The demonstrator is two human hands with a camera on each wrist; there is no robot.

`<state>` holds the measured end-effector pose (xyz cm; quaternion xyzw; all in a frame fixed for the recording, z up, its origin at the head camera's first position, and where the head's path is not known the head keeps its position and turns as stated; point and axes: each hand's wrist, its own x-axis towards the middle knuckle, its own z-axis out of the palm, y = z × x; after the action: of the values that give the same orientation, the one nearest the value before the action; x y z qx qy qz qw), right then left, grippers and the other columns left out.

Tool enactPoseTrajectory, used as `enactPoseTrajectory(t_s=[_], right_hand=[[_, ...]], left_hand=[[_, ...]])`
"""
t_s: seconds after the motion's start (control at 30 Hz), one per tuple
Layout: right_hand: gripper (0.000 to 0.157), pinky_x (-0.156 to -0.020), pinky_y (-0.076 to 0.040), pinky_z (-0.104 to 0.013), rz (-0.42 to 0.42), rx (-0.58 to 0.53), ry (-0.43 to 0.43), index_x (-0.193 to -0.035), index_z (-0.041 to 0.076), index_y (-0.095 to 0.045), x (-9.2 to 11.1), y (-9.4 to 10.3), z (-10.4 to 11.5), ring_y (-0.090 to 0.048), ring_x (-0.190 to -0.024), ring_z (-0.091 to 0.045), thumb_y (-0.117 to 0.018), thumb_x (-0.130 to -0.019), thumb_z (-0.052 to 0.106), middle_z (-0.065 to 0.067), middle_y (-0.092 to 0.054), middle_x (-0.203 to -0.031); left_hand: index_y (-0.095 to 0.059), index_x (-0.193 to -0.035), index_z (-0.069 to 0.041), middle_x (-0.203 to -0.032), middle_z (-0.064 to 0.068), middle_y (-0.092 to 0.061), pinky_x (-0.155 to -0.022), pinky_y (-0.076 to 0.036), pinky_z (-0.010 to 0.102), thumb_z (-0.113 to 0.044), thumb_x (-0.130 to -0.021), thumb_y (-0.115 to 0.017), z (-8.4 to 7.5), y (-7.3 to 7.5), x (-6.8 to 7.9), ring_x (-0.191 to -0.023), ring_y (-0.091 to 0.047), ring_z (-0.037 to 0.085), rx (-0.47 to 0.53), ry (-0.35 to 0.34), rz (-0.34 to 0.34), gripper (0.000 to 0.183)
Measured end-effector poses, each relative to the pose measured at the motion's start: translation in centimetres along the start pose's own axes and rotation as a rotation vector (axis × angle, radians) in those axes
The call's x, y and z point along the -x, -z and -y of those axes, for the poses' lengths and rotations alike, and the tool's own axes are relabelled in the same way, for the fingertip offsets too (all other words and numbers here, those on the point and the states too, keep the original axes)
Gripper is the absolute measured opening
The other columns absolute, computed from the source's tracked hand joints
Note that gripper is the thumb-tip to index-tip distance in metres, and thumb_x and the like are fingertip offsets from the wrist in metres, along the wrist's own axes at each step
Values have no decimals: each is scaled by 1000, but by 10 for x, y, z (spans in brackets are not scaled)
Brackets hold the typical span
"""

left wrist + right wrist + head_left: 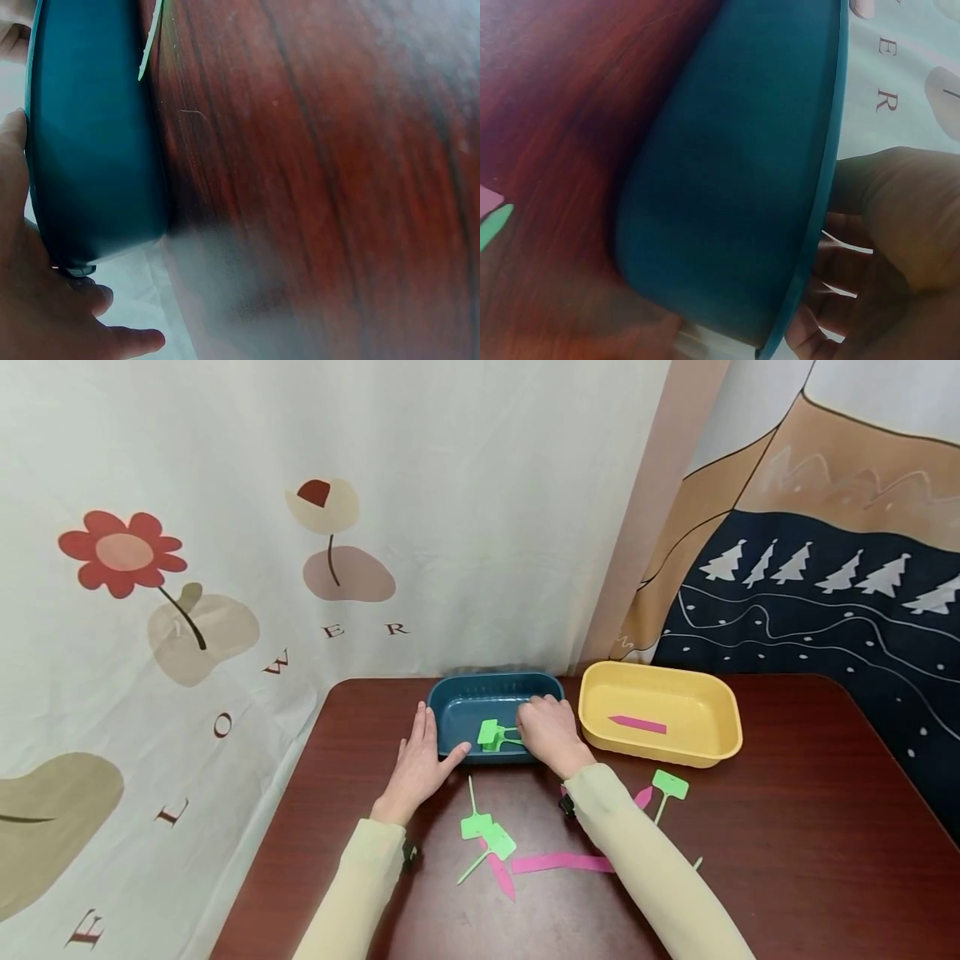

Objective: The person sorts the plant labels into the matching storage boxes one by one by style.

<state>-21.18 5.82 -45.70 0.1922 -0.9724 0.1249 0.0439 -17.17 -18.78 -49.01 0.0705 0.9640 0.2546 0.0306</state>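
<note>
A blue plastic tray (450, 752) stands at the back of the table. Along its left end rests my left hand (417, 764), fingers straight and thumb by the front rim; in the left wrist view it touches the tray's side (97, 135). Bent fingers reach inside the tray's right part on my right hand (553, 733). Green T-shaped plant labels (491, 732) lie overlapping in the tray, their stems running toward that hand. Its fingertips are hidden in the head view, and in the right wrist view the tray wall (727, 180) covers them.
Right of the blue tray, a yellow tray (660, 756) holds one pink pointed label (637, 724). Loose green labels (476, 825) and pink strips (562, 862) lie across the front of the table. Another green label (670, 783) lies beside the right forearm. A curtain (480, 527) hangs behind.
</note>
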Motion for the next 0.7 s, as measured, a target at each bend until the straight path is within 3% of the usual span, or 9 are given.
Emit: enactPoseTrajectory(t_s=[0.17, 0.3, 0.4, 0.7], right_hand=[[33, -72, -46, -45, 33, 20, -8, -66, 19, -71, -3, 2, 1, -56, -78, -28, -65, -98, 10, -4, -65, -81], [10, -79, -47, -48, 32, -12, -24, -95, 14, -79, 1, 4, -1, -58, -86, -29, -71, -98, 19, -7, -70, -95], [17, -83, -47, -49, -5, -63, -43, -109, 12, -78, 9, 8, -6, -58, -93, -29, -72, -99, 25, -8, -70, -103], [23, -83, -50, -46, -169, -166, -57, -107, 13, -78, 47, 29, -19, -60, -97, -28, -70, -100, 33, -5, -69, -101]], left_hand=[[-7, -163, 4, -173, 18, 4, -120, -15, 68, -66, -100, -52, -1, -2, -1, -159, -6, 32, 2, -3, -5, 104], [-7, -163, 4, -173, 18, 3, -120, -16, 68, -67, -100, -51, -1, -4, -3, -159, -8, 33, -5, -4, -6, 105], [-6, -163, 4, -173, 18, 3, -120, -16, 68, -68, -100, -50, -1, -5, -3, -159, -8, 33, -5, -6, -3, 106], [-6, -163, 4, -173, 17, 4, -120, -15, 67, -67, -100, -51, 2, -2, -1, -159, -6, 32, 2, -2, -7, 105]])
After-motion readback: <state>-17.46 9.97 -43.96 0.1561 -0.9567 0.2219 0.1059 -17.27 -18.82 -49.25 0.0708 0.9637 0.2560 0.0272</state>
